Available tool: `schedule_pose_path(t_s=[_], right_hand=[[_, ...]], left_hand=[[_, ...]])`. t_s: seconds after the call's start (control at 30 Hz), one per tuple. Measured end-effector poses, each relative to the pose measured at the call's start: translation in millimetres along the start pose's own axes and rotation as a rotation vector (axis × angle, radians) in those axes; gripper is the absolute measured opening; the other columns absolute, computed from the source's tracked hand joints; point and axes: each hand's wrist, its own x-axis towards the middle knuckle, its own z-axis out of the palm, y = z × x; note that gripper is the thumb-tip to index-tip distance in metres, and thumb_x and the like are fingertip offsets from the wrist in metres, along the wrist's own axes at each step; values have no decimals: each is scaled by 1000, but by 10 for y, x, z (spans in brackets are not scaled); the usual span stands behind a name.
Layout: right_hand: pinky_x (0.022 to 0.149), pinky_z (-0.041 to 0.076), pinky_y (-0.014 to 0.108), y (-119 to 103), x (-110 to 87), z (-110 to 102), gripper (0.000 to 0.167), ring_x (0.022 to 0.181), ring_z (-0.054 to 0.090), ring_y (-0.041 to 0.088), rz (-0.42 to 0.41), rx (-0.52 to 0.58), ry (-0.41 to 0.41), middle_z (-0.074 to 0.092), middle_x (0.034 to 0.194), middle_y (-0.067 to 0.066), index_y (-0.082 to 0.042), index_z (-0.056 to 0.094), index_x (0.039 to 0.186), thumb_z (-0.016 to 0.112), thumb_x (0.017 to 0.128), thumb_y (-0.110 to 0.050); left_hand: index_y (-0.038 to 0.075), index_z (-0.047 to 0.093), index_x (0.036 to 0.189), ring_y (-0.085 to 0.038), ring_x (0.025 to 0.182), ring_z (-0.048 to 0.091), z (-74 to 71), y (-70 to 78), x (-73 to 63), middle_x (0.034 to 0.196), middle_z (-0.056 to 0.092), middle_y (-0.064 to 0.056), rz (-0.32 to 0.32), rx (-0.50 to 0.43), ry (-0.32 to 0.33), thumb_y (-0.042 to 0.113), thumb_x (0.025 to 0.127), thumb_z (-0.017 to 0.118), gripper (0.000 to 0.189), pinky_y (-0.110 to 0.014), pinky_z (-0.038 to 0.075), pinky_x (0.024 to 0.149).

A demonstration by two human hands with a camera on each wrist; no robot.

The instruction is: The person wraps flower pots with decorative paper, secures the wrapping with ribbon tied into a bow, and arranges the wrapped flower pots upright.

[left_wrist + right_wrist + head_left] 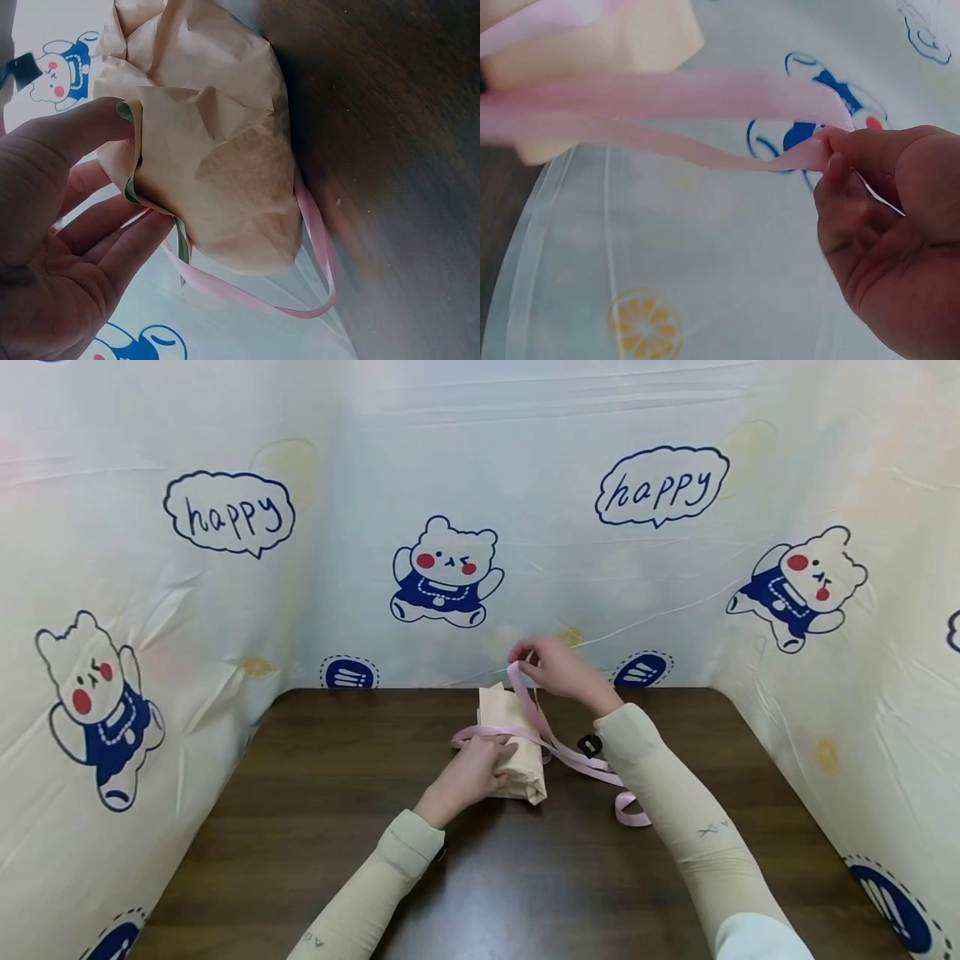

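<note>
A tan paper-wrapped package (525,772) lies near the far edge of the table, with green showing along its paper edge in the left wrist view. Pink ribbon (501,730) runs across it and hangs in a loop beyond it. My left hand (468,777) holds the package at its near left side, thumb and fingertips at the paper edge (135,161). Above the package's far right, my right hand (562,670) pinches a raised, doubled length of the ribbon (705,97) between thumb and forefinger.
Loose ribbon (633,818) trails right over the dark wooden table (315,810) and passes under the right forearm. A printed cloth (540,568) with bears hangs behind the table and along both sides.
</note>
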Motion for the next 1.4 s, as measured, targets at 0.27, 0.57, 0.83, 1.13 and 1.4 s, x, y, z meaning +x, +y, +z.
schedule_pose_path(t_s=[0.27, 0.57, 0.83, 1.13, 1.4], right_hand=[[89, 57, 40, -152, 171, 116, 16, 97, 68, 26, -91, 30, 22, 72, 102, 14, 1, 72, 106, 59, 97, 3], [109, 46, 36, -566, 222, 267, 45, 140, 50, 25, -486, 332, -35, 57, 146, 15, -1, 64, 135, 44, 98, 15], [96, 55, 40, -284, -5, 266, 38, 114, 67, 33, -313, 264, -121, 70, 123, 23, 5, 71, 121, 44, 96, 17], [81, 58, 36, 112, -465, 435, 21, 92, 70, 19, -151, 132, -273, 75, 106, 13, 1, 74, 114, 62, 98, -2], [82, 59, 37, 155, -785, 645, 33, 100, 66, 20, -88, 109, -225, 70, 113, 8, -4, 74, 118, 78, 89, -18]], left_hand=[[7, 73, 115, -22, 105, 69, 6, 15, 11, 121, 71, -8, 1, -3, 10, 15, 81, 87, 38, -48, 56, 82], [9, 73, 96, -13, 75, 63, 4, 26, -20, 79, 64, 0, -20, -72, 36, 12, 78, 88, 23, -30, 48, 69], [6, 74, 114, -19, 96, 68, 22, 2, -19, 110, 73, -6, -12, -96, 34, 9, 78, 88, 39, -36, 56, 82], [6, 72, 111, -16, 94, 67, 50, -65, -30, 114, 72, -8, 37, -153, 44, 6, 80, 80, 33, -32, 55, 81], [6, 72, 123, -14, 83, 63, 13, -128, -38, 117, 74, -5, 15, -285, 29, 9, 83, 74, 41, -27, 51, 69]])
